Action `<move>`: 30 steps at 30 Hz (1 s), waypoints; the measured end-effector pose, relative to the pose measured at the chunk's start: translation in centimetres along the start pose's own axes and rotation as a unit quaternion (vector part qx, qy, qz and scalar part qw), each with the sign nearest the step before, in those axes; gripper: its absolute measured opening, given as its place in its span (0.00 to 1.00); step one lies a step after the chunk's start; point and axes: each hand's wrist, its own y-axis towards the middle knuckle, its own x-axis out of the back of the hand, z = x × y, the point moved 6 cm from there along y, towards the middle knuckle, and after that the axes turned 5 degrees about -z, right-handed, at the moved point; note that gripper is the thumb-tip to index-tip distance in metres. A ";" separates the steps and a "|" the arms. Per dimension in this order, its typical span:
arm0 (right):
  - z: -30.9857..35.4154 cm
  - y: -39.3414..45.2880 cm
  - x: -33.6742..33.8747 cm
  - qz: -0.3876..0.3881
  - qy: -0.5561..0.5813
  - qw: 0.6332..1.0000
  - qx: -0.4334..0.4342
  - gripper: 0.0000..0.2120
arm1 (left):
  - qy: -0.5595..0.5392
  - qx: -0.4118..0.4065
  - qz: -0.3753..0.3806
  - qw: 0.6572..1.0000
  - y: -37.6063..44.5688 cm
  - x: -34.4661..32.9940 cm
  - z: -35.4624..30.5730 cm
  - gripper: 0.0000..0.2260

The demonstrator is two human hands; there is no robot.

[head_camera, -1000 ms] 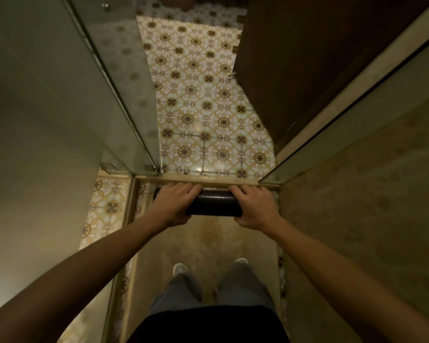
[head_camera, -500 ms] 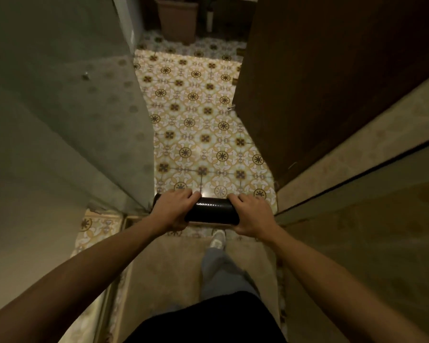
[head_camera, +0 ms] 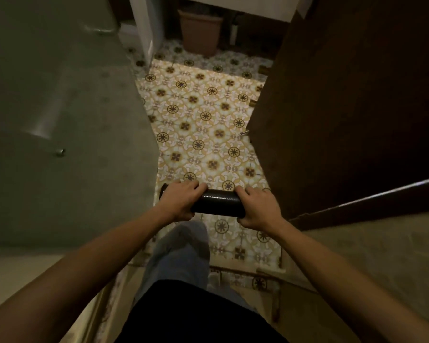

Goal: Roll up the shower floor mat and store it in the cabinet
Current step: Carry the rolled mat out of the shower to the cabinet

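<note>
The shower floor mat (head_camera: pixel 217 203) is a tight black roll, held level and crosswise in front of me at about waist height. My left hand (head_camera: pixel 181 200) grips its left end, fingers wrapped over the top. My right hand (head_camera: pixel 258 209) grips its right end the same way. Only the middle stretch of the roll and a bit of its left tip show between and beside my hands. No cabinet interior is visible.
Patterned yellow tile floor (head_camera: pixel 203 125) runs ahead. A glass shower panel (head_camera: pixel 67 120) stands on the left, a dark wooden door (head_camera: pixel 344 107) on the right. A brown bin (head_camera: pixel 200 30) sits at the far end. The shower threshold (head_camera: pixel 245 271) lies under my leg.
I have stepped forward out of the shower over the threshold, carrying the rolled mat onto the tiled floor. Both hands keep the same grip; the bin has come into view.
</note>
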 end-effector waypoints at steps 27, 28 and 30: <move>-17.8 58.3 8.8 0.018 0.054 0.996 0.076 0.33 | -0.035 0.084 0.039 0.995 42.8 7.9 39.4 0.29; -18.3 60.7 9.1 0.022 0.045 0.995 0.087 0.32 | -0.042 0.098 0.038 0.994 44.0 7.9 40.8 0.29; -19.2 65.6 10.1 0.041 0.035 0.994 0.098 0.33 | -0.082 0.130 0.036 0.987 46.4 8.4 43.9 0.28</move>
